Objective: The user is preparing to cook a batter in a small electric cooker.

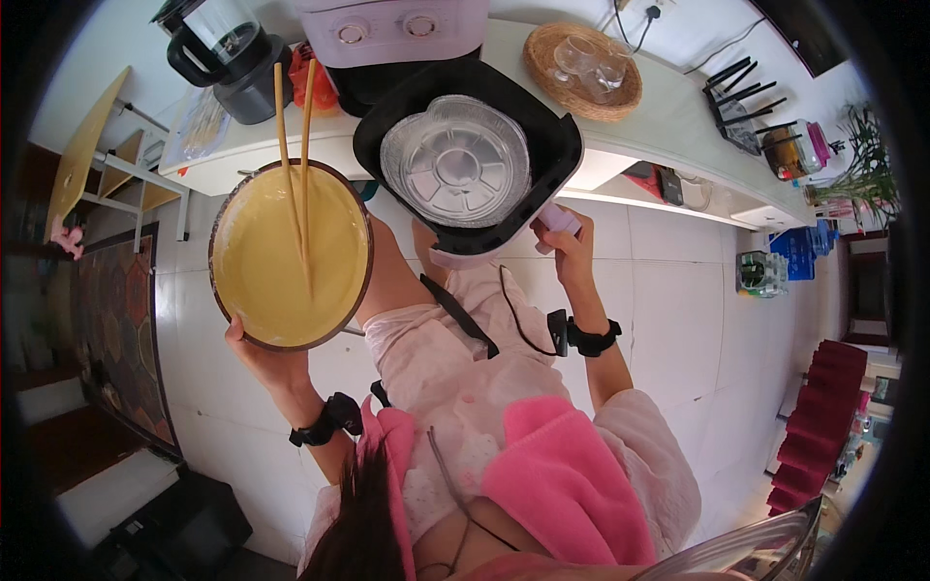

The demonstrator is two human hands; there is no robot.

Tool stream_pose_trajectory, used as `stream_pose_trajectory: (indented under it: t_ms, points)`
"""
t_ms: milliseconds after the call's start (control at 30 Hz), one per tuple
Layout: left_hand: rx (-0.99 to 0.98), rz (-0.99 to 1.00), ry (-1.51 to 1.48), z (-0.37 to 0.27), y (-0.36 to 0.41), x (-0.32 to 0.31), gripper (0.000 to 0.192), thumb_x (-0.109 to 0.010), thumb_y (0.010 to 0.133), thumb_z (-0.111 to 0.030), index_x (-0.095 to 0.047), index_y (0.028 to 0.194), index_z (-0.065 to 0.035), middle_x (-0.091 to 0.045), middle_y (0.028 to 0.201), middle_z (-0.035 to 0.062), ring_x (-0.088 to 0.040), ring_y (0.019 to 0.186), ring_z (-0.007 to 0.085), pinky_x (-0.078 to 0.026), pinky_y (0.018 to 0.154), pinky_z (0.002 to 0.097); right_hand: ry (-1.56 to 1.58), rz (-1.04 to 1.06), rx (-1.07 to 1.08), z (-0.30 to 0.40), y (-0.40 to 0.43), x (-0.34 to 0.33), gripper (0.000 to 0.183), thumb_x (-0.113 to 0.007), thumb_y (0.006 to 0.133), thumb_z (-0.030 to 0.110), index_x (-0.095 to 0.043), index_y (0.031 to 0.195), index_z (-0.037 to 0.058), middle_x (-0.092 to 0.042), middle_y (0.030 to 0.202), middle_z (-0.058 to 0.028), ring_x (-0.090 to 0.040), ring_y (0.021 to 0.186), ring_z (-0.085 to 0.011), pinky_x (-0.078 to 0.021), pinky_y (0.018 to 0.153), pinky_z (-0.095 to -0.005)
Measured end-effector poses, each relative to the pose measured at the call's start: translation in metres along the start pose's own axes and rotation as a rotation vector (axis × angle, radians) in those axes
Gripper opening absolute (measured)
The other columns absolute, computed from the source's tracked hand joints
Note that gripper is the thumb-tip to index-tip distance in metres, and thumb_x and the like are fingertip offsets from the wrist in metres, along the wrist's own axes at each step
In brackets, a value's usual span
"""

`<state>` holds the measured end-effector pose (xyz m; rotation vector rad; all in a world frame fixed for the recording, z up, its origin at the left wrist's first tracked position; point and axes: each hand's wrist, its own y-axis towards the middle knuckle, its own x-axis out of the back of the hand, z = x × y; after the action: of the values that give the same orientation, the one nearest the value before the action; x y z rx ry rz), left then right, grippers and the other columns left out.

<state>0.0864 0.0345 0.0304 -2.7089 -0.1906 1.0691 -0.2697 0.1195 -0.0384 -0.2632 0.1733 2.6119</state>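
My left hand grips the lower rim of a dark-edged bowl that holds a smooth yellow batter. A pair of wooden chopsticks stands in the batter, leaning on the far rim. My right hand is closed on the pale pink handle of a black air fryer basket. Inside the basket lie round foil pans, at least two, overlapping. Just behind the basket is the pale pink air fryer body with two knobs, on the white counter.
On the counter stand a blender, a red plastic bag, a woven basket with glasses, a router with antennas and a pink-lidded jar. A folding table is at left, a red-covered seat at right.
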Motion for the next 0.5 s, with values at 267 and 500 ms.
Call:
stream_pose_trajectory:
  t_ms: [267, 500]
  points:
    - [0.098, 0.11, 0.031, 0.001, 0.001, -0.025, 0.052, -0.045, 0.083, -0.036, -0.043, 0.125, -0.0059, -0.048, 0.125, 0.0073, -0.048, 0.113, 0.0225, -0.04, 0.093, 0.0372, 0.026, -0.031, 0.031, 0.041, -0.036, 0.04, 0.031, -0.057, 0.055, 0.017, -0.057, 0.075, -0.007, -0.053, 0.064, -0.0054, -0.045, 0.055, -0.011, -0.033, 0.049, -0.0232]
    - [0.293, 0.289, 0.038, 0.012, 0.014, -0.054, 0.05, -0.046, 0.083, -0.036, -0.044, 0.125, -0.0088, -0.049, 0.125, 0.0072, -0.049, 0.113, 0.0231, -0.043, 0.092, 0.0395, 0.044, -0.231, 0.126, 0.059, -0.069, 0.06, 0.031, -0.054, 0.056, 0.015, -0.056, 0.075, -0.0082, -0.049, 0.061, -0.0051, -0.043, 0.053, -0.0115, -0.0319, 0.048, -0.024]
